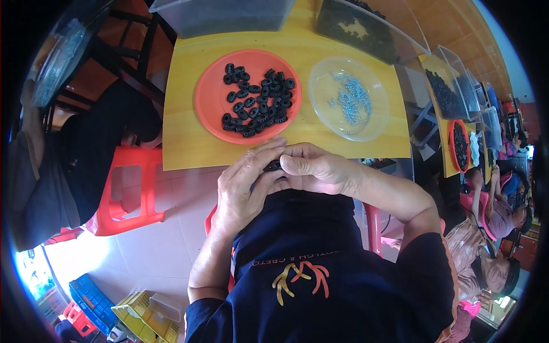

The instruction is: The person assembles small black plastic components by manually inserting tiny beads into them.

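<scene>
The left hand [243,180] and right hand [320,170] are together at the near edge of the yellow wood-grain table [186,151], their fingers closed around a small black plastic piece [274,165] (mostly hidden, so its exact shape cannot be told). The right thumb lies against it. Just beyond, a round red-orange plastic plate [210,100] bears many small black slotted pieces [263,103]. To its right, a round translucent plastic dish [320,86] holds small silvery metal parts [353,98], loosely heaped.
</scene>
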The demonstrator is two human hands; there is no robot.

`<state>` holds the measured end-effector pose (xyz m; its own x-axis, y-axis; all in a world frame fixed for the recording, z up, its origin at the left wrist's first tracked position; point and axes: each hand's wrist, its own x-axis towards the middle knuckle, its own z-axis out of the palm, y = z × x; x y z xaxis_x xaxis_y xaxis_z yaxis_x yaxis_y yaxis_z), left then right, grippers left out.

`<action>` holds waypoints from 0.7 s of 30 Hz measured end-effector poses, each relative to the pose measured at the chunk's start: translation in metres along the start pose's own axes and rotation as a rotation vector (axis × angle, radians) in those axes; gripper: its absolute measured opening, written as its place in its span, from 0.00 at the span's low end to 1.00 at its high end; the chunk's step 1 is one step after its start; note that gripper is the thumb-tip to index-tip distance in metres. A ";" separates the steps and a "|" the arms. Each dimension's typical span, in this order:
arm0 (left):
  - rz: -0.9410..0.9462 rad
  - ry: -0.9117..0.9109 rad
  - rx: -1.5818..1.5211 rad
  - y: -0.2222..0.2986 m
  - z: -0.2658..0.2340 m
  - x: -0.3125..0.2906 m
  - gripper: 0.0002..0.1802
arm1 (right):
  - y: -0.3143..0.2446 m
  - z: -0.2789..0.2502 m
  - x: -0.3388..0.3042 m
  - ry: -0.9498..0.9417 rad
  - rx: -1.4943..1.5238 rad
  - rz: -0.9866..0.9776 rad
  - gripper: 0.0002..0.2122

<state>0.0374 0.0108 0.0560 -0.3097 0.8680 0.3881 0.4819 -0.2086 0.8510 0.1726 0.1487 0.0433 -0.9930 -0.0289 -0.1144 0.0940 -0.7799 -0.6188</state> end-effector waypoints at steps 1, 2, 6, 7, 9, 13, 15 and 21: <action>-0.001 0.000 0.001 0.000 0.001 0.000 0.21 | 0.001 0.004 -0.001 -0.030 0.011 -0.025 0.18; 0.050 -0.011 0.059 0.000 0.002 -0.001 0.22 | 0.003 0.005 -0.002 -0.032 0.011 -0.025 0.18; 0.120 -0.072 0.159 0.004 0.001 0.001 0.25 | 0.006 0.006 -0.008 0.007 0.016 -0.041 0.17; 0.133 -0.072 0.162 0.006 0.001 0.003 0.25 | 0.002 0.008 -0.010 0.030 0.017 -0.027 0.17; 0.098 -0.076 0.139 0.012 -0.001 0.006 0.29 | -0.010 0.016 -0.011 0.077 -0.062 -0.011 0.17; 0.050 0.052 0.135 0.021 -0.009 0.007 0.33 | -0.063 0.040 -0.013 0.264 -0.458 0.056 0.17; 0.035 0.125 0.210 0.017 -0.015 0.009 0.29 | -0.107 0.050 -0.003 0.292 -0.655 -0.045 0.15; -0.093 0.225 0.215 0.011 -0.042 0.014 0.22 | -0.255 0.040 0.083 0.414 -0.869 -0.277 0.16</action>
<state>0.0041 0.0024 0.0854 -0.5224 0.7527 0.4008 0.5974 -0.0123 0.8018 0.0636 0.3201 0.2223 -0.9004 0.4333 -0.0393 0.0467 0.0065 -0.9989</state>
